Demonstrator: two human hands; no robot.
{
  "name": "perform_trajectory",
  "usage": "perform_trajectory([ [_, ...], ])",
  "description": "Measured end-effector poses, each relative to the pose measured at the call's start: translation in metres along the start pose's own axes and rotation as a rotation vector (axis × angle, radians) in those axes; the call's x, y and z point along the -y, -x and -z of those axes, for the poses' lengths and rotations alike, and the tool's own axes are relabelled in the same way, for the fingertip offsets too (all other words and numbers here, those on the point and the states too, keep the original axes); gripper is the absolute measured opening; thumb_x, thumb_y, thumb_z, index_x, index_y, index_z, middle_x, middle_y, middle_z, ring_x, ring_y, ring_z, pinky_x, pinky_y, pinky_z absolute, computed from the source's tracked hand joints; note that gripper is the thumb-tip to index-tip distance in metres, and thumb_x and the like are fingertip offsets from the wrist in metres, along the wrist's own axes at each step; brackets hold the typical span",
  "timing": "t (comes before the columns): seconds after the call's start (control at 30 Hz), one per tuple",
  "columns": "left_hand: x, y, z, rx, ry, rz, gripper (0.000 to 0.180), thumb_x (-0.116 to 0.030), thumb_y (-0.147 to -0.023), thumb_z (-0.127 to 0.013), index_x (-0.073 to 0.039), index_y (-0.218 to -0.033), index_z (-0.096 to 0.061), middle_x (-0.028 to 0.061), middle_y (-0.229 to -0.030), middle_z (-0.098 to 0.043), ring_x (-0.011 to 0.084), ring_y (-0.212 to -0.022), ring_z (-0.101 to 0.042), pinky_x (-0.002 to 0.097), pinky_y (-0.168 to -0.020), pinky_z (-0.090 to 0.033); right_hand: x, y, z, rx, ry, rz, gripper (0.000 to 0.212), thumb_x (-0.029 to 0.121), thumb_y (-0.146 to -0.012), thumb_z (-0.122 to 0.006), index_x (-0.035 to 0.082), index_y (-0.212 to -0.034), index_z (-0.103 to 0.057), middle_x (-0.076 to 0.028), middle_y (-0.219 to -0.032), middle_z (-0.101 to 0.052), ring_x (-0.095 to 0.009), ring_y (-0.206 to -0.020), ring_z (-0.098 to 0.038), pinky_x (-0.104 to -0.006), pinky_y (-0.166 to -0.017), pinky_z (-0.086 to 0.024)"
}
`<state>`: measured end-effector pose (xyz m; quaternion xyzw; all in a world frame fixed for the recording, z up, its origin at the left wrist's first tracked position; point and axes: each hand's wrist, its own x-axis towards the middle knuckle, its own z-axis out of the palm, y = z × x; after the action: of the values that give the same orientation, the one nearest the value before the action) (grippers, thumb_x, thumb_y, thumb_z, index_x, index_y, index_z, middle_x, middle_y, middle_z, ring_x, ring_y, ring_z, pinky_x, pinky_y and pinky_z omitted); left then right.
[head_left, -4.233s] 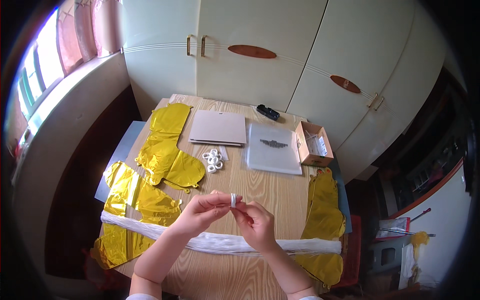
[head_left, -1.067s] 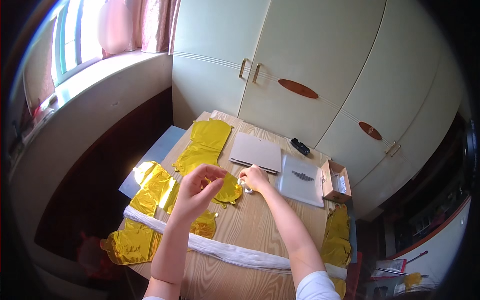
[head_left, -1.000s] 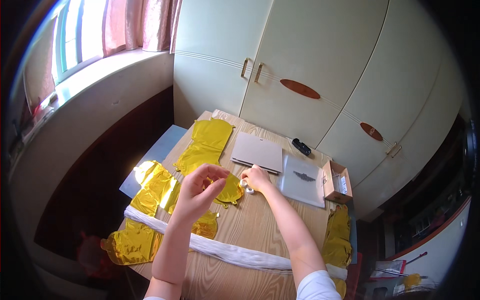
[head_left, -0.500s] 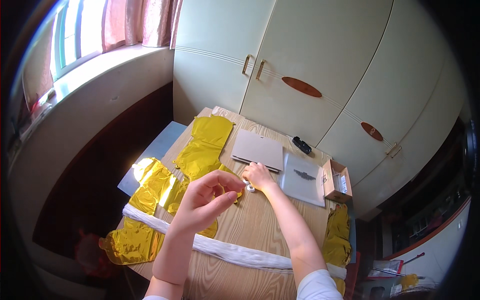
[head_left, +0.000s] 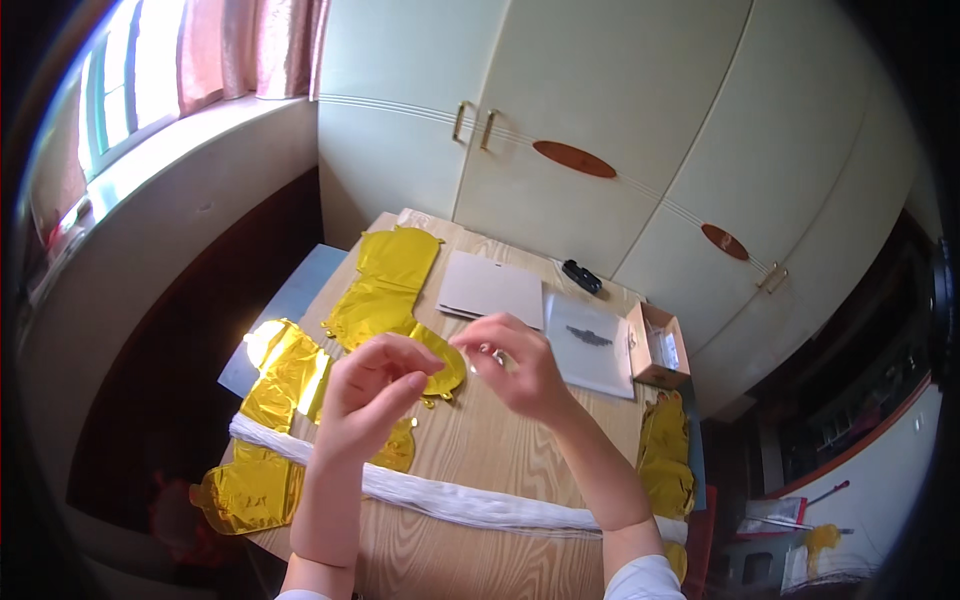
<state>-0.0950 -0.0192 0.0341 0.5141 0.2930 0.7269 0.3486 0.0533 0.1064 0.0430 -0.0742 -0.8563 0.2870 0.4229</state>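
Both my hands are raised over the middle of the wooden table (head_left: 490, 560), fingertips facing each other across a small gap. My left hand (head_left: 375, 395) has its thumb and fingers curled together in a pinch; anything between them is too small to make out. My right hand (head_left: 520, 375) is bent inward with its fingers curled. Small whitish bits (head_left: 490, 351) show between its thumb and fingers, but I cannot tell their kind. Beyond and beside the left hand lie flat gold foil balloons (head_left: 400, 260). A long bundle of white strands (head_left: 470, 506) crosses the table under my forearms.
Greyish-pink cardboard sheets (head_left: 488, 285) lie at the far side, beside a clear plastic sleeve (head_left: 590, 365) with a dark pattern. A black object (head_left: 582, 277) lies behind them. On the right are a small open box (head_left: 662, 375) and more gold foil (head_left: 665, 460). Pale cupboards (head_left: 580, 80) stand behind.
My right hand has lifted from the small white things near the cardboard and come back toward my left hand. The left hand stays pinched. The view has shifted slightly.
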Motion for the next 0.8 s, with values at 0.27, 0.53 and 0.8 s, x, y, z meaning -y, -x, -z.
perform_trajectory([
  [0.27, 0.02, 0.004, -0.034, 0.124, -0.084, 0.075, 0.006, -0.002, -0.081, -0.059, 0.0, -0.087, -0.06, 0.0055, -0.089, -0.062, 0.0083, -0.081, -0.053, 0.0216, -0.069, -0.038, 0.155, 0.053, 0.059, 0.208, -1.263, 0.286, 0.011, 0.003, -0.083, -0.055, -0.001, -0.091, -0.062, -0.018, -0.09, -0.061, -0.028, -0.08, -0.06, -0.0349, -0.071, -0.049],
  [0.53, 0.05, 0.014, -0.067, 0.361, -0.339, 0.18, 0.008, -0.007, -0.08, -0.061, -0.003, -0.087, -0.062, 0.0012, -0.086, -0.063, 0.0077, -0.077, -0.053, 0.0229, -0.067, -0.036, 0.186, 0.098, 0.102, -0.098, -1.204, 0.173, 0.011, 0.006, -0.086, -0.052, 0.001, -0.09, -0.061, -0.016, -0.088, -0.06, -0.027, -0.078, -0.059, -0.0353, -0.07, -0.049],
  [0.8, 0.105, 0.049, -0.071, 0.514, -0.655, 0.387, 0.01, -0.01, -0.08, -0.061, -0.006, -0.089, -0.064, 0.0035, -0.08, -0.064, 0.0109, -0.073, -0.059, 0.0249, -0.061, -0.041, 0.188, 0.13, 0.116, -0.261, -1.182, 0.123, 0.011, 0.009, -0.088, -0.049, 0.004, -0.089, -0.06, -0.014, -0.085, -0.059, -0.025, -0.076, -0.057, -0.0358, -0.069, -0.048],
])
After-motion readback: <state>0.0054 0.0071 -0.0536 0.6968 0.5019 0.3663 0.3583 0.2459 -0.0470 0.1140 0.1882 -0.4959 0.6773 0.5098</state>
